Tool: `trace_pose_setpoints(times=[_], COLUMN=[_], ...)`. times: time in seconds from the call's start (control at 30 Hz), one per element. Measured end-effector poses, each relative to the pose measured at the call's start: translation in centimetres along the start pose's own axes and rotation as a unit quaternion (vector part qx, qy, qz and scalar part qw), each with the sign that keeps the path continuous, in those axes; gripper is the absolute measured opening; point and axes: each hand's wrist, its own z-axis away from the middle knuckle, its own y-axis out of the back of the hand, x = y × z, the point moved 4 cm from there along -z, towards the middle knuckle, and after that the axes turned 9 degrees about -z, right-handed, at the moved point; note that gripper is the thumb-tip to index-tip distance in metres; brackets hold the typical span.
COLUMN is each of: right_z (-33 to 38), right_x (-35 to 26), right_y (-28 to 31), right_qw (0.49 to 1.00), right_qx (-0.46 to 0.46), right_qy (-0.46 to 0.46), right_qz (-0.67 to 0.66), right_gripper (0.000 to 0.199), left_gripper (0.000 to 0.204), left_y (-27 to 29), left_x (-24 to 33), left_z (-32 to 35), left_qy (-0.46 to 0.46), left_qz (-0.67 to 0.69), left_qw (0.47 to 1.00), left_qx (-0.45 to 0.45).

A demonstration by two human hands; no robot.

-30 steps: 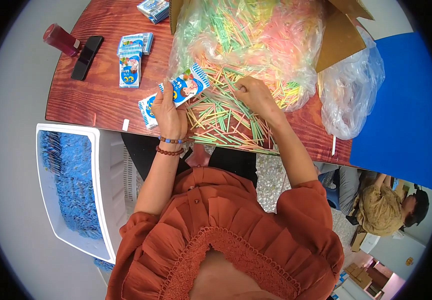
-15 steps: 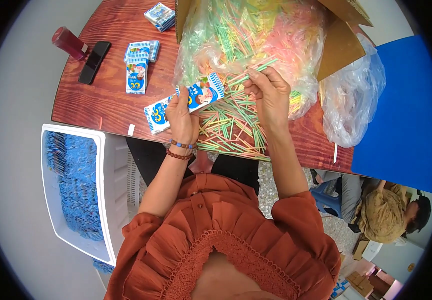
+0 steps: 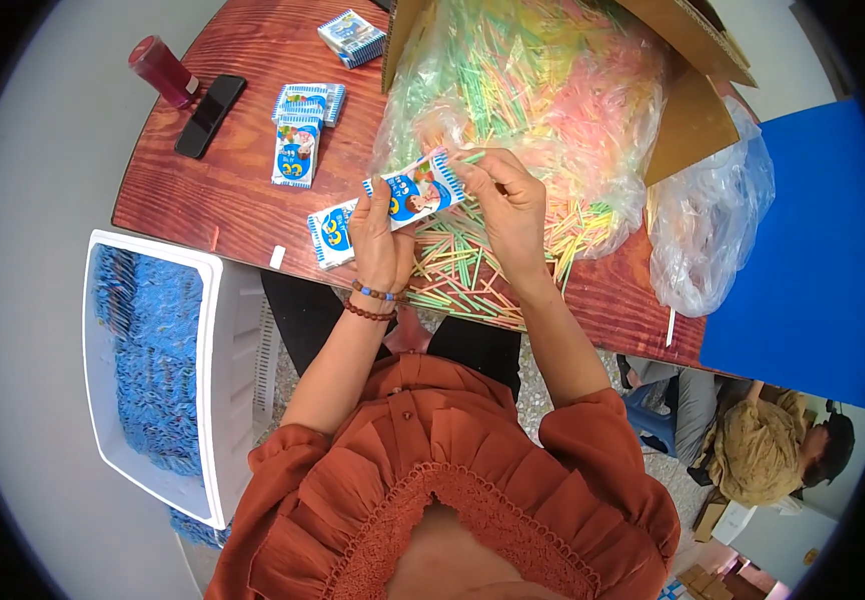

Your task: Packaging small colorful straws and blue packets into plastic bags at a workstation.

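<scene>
My left hand (image 3: 380, 245) grips a blue-and-white printed packet (image 3: 417, 192), tilted up to the right, its thumb on the front. A second similar packet (image 3: 332, 235) sticks out to the left of that hand; whether it is held too, I cannot tell. My right hand (image 3: 512, 205) is closed at the upper right end of the packet. Between its fingers are thin pastel sticks, with a green tip (image 3: 472, 158) showing; the rest is hidden. Under and between the hands, loose pink, green and yellow sticks (image 3: 462, 265) lie scattered along the table edge.
A cardboard box (image 3: 692, 125) lies open with a clear bag of sticks (image 3: 552, 90) spilling out. More packets (image 3: 297, 150), a phone (image 3: 210, 117) and a red bottle (image 3: 162, 72) are at left. A white foam bin (image 3: 210, 390) stands below; a person (image 3: 762, 445) sits lower right.
My right hand has moved left and slightly down, bringing the sticks to the packet's end. My left hand keeps its hold on the packet. The view has shifted a little.
</scene>
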Motion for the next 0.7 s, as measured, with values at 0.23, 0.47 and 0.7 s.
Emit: trace_pose_setpoints(times=[0.23,0.47,0.7], right_z=[-1.4,-2.2,-1.4], right_x=[-0.5,-2.0,1.1], right_y=[-0.8,0.4,-6.5], right_qw=[0.998,0.994,0.976], right_qx=[-0.040,0.021,-0.043], right_qy=[0.048,-0.057,-0.169], right_qz=[0.008,-0.092,-0.128], right_gripper=[0.017,0.017,0.020], left_gripper=[0.032,0.032,0.021], left_y=[-0.5,0.0,0.1], left_x=[0.5,1.9,3.8], left_z=[-0.9,-1.8,-2.0], left_qy=[0.033,0.062,-0.048], left_qz=[0.068,0.202,0.066], left_qw=[0.995,0.976,0.996], left_qx=[-0.068,-0.052,-0.044])
